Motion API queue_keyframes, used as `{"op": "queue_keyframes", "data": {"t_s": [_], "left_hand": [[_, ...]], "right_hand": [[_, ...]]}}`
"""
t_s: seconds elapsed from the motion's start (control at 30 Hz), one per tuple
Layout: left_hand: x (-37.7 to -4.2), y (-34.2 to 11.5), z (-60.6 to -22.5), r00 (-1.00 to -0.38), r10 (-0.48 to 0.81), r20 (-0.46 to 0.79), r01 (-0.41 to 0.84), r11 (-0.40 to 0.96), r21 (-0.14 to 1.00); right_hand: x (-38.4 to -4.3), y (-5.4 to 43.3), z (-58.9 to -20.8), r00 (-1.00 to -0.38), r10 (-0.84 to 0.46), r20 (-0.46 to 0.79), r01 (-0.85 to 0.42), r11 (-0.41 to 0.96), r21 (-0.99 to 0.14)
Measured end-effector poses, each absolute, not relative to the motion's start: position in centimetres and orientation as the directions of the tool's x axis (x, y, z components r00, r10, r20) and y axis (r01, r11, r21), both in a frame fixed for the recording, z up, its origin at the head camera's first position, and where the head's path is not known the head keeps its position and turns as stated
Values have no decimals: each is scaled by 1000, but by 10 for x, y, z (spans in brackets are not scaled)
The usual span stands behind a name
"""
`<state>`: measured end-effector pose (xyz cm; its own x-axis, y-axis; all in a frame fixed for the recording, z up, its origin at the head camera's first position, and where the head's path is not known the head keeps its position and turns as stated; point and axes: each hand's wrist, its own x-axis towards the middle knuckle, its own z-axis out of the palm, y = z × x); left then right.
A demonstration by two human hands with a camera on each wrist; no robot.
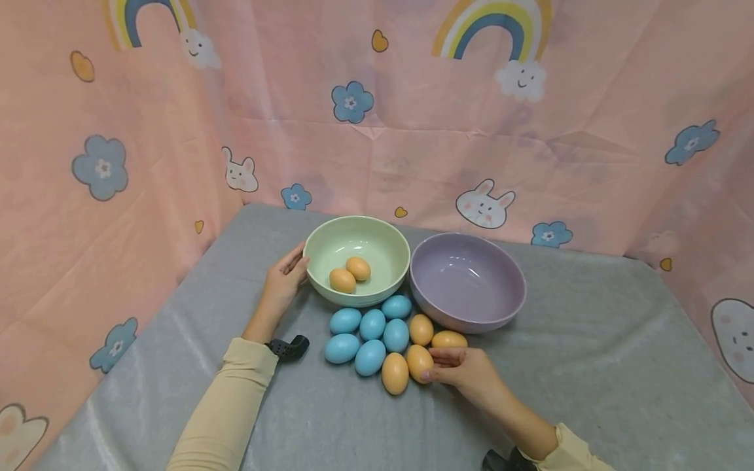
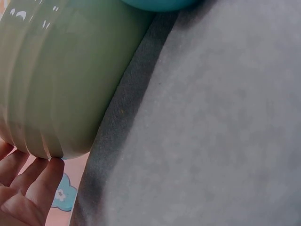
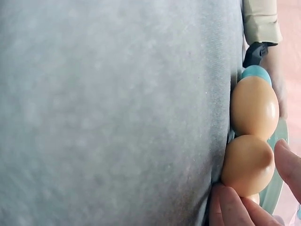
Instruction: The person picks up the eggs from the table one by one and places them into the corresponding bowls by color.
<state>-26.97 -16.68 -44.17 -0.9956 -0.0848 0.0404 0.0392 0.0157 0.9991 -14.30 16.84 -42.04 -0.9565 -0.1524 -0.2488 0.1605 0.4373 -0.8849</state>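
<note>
My left hand rests its fingers against the left side of a light green bowl; in the left wrist view the fingertips meet its ridged outer wall. Inside that bowl lie two orange eggs. My right hand pinches an orange egg on the table, at the right of the group. In the right wrist view, this egg sits between thumb and fingers and touches another orange egg. Several blue eggs lie close together in front of the green bowl.
A purple bowl with nothing in it stands right of the green one, close beside it. Other orange eggs lie near its front. Grey cloth covers the table; a pink patterned curtain hangs behind and at both sides.
</note>
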Motion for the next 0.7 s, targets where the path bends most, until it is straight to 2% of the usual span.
{"op": "queue_keyframes", "data": {"t_s": [0.7], "left_hand": [[-270,-167,-442,-996,-76,35,36,-2,999]], "right_hand": [[-146,162,-423,-973,-119,-196,115,484,-867]]}}
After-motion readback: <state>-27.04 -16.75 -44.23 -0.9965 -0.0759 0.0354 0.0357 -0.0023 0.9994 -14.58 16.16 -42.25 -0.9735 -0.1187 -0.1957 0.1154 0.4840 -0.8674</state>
